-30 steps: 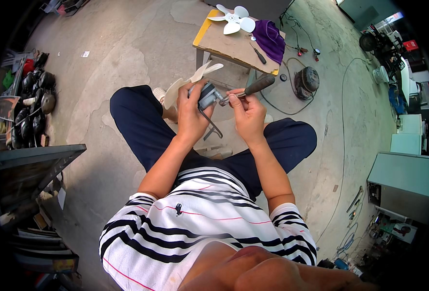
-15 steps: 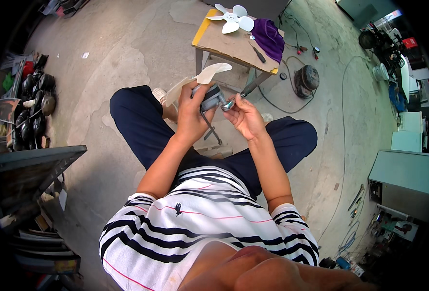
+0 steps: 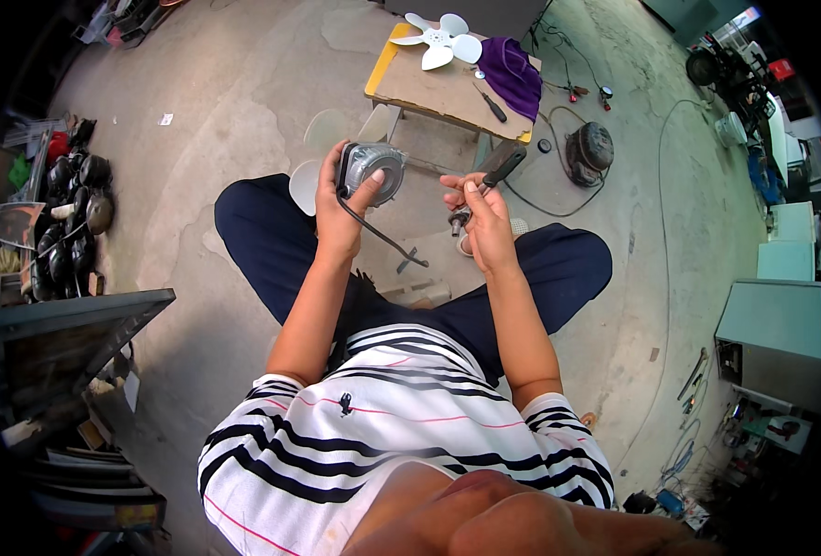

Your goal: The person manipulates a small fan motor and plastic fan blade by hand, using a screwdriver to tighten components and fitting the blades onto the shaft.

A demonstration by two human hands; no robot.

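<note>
My left hand (image 3: 340, 221) is closed around a round grey fan motor (image 3: 373, 165), thumb across its face. Pale fan blades (image 3: 325, 132) spread out behind the motor, and a dark cable (image 3: 381, 232) hangs from it toward my lap. To the right, apart from the motor, my right hand (image 3: 488, 232) grips a ratchet wrench (image 3: 505, 165). Its dark handle points up and away, and a metal socket end (image 3: 458, 224) shows below the fingers. Part of the wrench is hidden by my fingers.
Ahead stands a small wooden table (image 3: 420, 82) carrying a white fan blade (image 3: 438, 42), a screwdriver (image 3: 491, 104) and a purple cloth (image 3: 510, 74). A dark compressor (image 3: 588, 148) with a cord sits on the floor to its right. Black parts (image 3: 72, 204) are piled at the left.
The ratchet wrench has come away from the motor, moving right with my right hand. My left hand has turned the motor, so its round face now shows and the blades sit behind it.
</note>
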